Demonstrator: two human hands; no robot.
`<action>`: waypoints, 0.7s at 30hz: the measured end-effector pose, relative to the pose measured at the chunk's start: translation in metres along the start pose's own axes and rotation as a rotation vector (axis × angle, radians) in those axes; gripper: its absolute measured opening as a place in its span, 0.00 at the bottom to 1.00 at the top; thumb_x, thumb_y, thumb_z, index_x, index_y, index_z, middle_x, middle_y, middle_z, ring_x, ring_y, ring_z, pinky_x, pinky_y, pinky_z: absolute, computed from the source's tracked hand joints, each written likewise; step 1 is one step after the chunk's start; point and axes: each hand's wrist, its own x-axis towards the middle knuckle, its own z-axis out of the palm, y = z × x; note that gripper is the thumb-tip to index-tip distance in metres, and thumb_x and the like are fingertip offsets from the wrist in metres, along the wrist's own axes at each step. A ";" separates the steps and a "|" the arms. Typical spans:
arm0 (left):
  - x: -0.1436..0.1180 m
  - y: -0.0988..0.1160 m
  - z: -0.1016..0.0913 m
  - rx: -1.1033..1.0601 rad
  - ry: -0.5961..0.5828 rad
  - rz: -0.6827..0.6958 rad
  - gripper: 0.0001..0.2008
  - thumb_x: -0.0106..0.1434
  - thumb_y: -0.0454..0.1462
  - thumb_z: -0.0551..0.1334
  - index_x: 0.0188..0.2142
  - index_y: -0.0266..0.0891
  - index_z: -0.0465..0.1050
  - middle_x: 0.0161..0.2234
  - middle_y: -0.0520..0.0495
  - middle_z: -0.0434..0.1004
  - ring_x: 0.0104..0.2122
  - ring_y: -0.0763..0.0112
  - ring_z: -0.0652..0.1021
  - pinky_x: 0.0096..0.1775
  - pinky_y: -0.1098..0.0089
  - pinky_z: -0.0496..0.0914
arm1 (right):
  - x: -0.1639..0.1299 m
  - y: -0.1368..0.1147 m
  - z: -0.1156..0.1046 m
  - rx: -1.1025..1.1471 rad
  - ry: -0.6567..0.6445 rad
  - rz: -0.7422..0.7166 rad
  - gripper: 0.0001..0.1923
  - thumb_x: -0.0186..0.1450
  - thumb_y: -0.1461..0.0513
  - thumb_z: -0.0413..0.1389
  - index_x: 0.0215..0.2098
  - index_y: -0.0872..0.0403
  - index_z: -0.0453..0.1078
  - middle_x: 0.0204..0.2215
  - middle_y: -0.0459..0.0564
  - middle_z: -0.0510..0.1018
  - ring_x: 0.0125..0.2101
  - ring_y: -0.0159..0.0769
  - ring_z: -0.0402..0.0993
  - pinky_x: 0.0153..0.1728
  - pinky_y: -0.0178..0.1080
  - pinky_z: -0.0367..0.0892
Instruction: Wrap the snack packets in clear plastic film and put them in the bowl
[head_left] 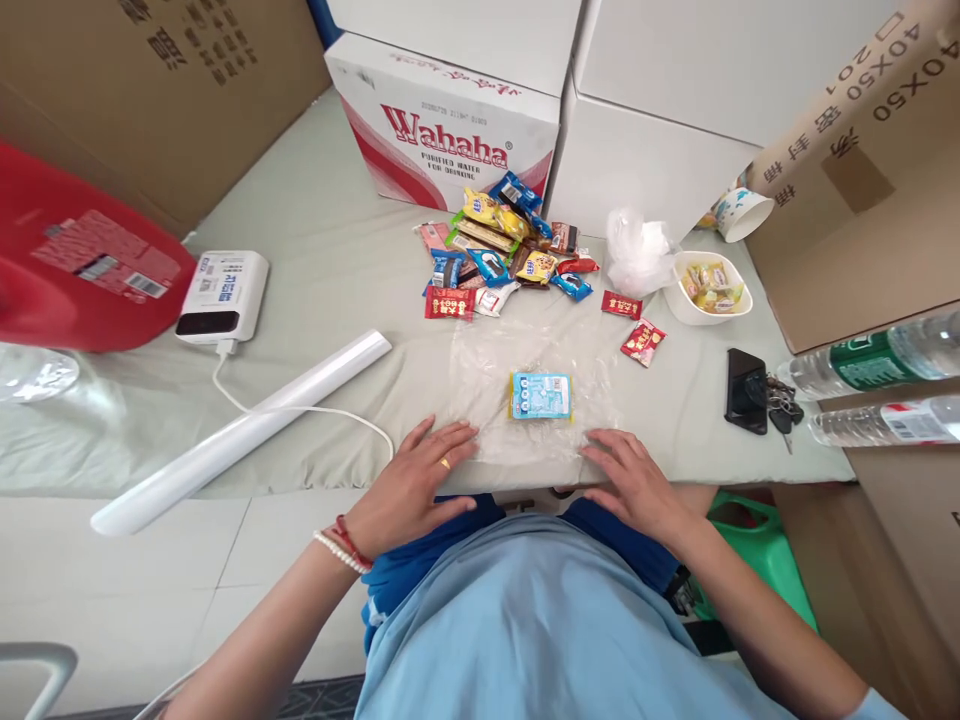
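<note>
My left hand (427, 470) lies flat at the table's front edge, its fingertips by the near left corner of a clear plastic sheet or bag (487, 430). On the opposite side my right hand (626, 475) rests with fingers spread, touching the plastic's near right corner. Neither hand holds anything. In the middle of the plastic lies a small light-blue packet (541, 396) with yellow edges. Behind it is a pile of wrapped snacks (491, 235) in blue, yellow, red and green. Two red packets (643, 342) lie to the right of the pile.
A white bowl (679, 300) of yellow-wrapped sweets, a phone (745, 390), keys (784, 400) and water bottles (870, 360) are on the right. To the left are a white tube lamp (247, 430), a cabled white device (225, 290) and a red container (82, 250). Boxes (450, 130) stand behind.
</note>
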 end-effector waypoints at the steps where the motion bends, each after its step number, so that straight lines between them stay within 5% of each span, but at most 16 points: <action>1: 0.000 -0.002 0.001 -0.018 0.013 -0.017 0.16 0.70 0.47 0.62 0.53 0.45 0.76 0.62 0.41 0.76 0.64 0.54 0.73 0.70 0.44 0.55 | -0.003 0.001 0.004 0.014 0.028 0.001 0.16 0.72 0.61 0.59 0.58 0.50 0.71 0.58 0.61 0.74 0.57 0.51 0.69 0.54 0.57 0.72; 5: 0.012 -0.005 -0.010 -0.164 0.108 -0.143 0.12 0.74 0.43 0.56 0.38 0.44 0.75 0.50 0.46 0.83 0.51 0.63 0.81 0.62 0.53 0.68 | 0.009 0.011 -0.007 0.138 0.142 -0.021 0.09 0.74 0.64 0.54 0.47 0.49 0.75 0.48 0.55 0.79 0.47 0.43 0.75 0.47 0.47 0.76; 9: 0.031 -0.001 -0.023 -0.260 0.154 -0.315 0.16 0.73 0.50 0.55 0.45 0.44 0.74 0.48 0.45 0.83 0.46 0.62 0.82 0.50 0.61 0.75 | 0.036 0.022 -0.037 0.178 0.165 -0.036 0.09 0.75 0.62 0.52 0.47 0.50 0.75 0.44 0.54 0.80 0.43 0.38 0.79 0.43 0.42 0.77; 15: 0.050 0.004 -0.011 -0.203 0.112 -0.512 0.34 0.65 0.60 0.56 0.58 0.38 0.69 0.49 0.41 0.82 0.34 0.61 0.79 0.42 0.58 0.74 | 0.057 0.025 -0.056 0.116 0.141 -0.067 0.09 0.76 0.61 0.52 0.44 0.51 0.75 0.40 0.52 0.82 0.39 0.36 0.80 0.41 0.38 0.76; 18: 0.053 0.004 -0.008 -0.257 0.110 -0.555 0.31 0.69 0.59 0.51 0.57 0.39 0.72 0.43 0.44 0.84 0.35 0.61 0.80 0.42 0.60 0.74 | 0.055 0.024 -0.053 0.122 0.124 -0.072 0.10 0.76 0.60 0.51 0.44 0.51 0.75 0.39 0.52 0.82 0.39 0.37 0.80 0.41 0.39 0.76; 21: 0.050 0.003 -0.011 -0.287 0.054 -0.482 0.23 0.66 0.55 0.59 0.47 0.42 0.78 0.32 0.49 0.82 0.30 0.63 0.79 0.37 0.63 0.73 | 0.050 0.023 -0.049 0.130 0.088 -0.048 0.13 0.77 0.58 0.49 0.45 0.50 0.76 0.39 0.52 0.83 0.40 0.38 0.81 0.41 0.40 0.76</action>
